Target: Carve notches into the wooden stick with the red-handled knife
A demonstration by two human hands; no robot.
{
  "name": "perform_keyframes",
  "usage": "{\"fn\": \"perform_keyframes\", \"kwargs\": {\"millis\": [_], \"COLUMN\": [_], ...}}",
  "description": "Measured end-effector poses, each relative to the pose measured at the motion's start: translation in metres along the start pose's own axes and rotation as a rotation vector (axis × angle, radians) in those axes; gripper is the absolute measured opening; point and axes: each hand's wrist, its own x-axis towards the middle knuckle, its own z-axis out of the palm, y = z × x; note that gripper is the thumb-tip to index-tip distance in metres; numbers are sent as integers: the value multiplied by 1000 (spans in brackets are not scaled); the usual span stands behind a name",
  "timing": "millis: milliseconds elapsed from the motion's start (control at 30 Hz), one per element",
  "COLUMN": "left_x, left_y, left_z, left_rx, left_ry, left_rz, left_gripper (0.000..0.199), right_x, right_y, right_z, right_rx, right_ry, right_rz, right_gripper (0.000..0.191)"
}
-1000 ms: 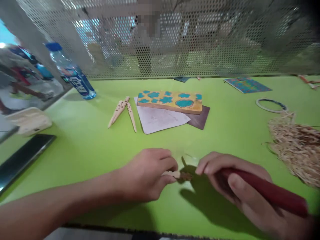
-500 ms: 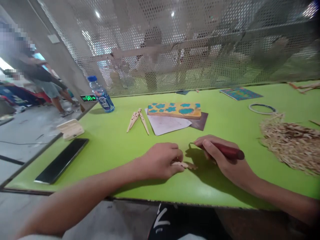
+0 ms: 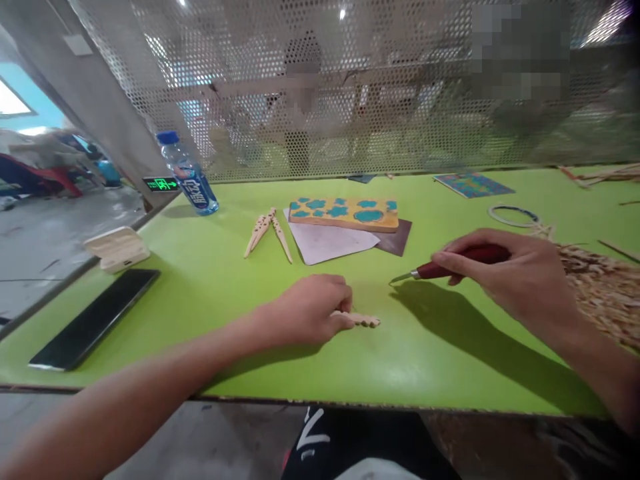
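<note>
My left hand (image 3: 315, 310) is closed on a small notched wooden piece (image 3: 366, 321), whose bumpy end sticks out to the right over the green table (image 3: 320, 373). My right hand (image 3: 515, 267) grips a carving knife (image 3: 435, 269) by its dark red handle. The blade points left, its tip close to the tabletop, up and to the right of the wooden piece. Several similar pale pointed pieces (image 3: 267, 232) lie together beyond my left hand. Near them a yellow block with teal patches (image 3: 345, 213) rests on white paper (image 3: 325, 243) and a dark sheet (image 3: 396, 240).
A water bottle (image 3: 190, 177), an open white case (image 3: 119, 249) and a black phone (image 3: 97, 320) are at the left. At the right lie a pile of wood shavings (image 3: 600, 287), a white ring (image 3: 514, 215) and a patterned card (image 3: 473, 185). A perforated metal screen (image 3: 250, 100) stands behind.
My right hand has moved right with the knife, away from the wooden piece, and the blade now shows fully. My left hand still holds the piece. The view has shifted slightly.
</note>
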Motion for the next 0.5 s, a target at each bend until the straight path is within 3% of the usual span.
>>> {"fn": "perform_keyframes", "kwargs": {"millis": [67,167,300,367,500], "left_x": [-1,-3,-3,-3,-5], "left_y": [2,1,-1,-2,-6], "left_z": [-5,-13,-20,-21,-27], "left_rx": [79,144,51,7,-41], "left_ry": [-20,-40,-41,-25,11], "left_rz": [-33,-103,-111,-123,-100], "left_gripper": [28,20,17,12,13], "right_x": [4,10,8,4,-10], "right_y": [4,16,29,28,5], "right_z": [-13,-25,-16,-5,17], "right_rx": [-171,-375,-755,-834,-672], "right_ry": [-132,-303,-611,-603,-630], "right_rz": [-8,-156,-399,-463,-574], "right_gripper": [28,33,40,46,53]}}
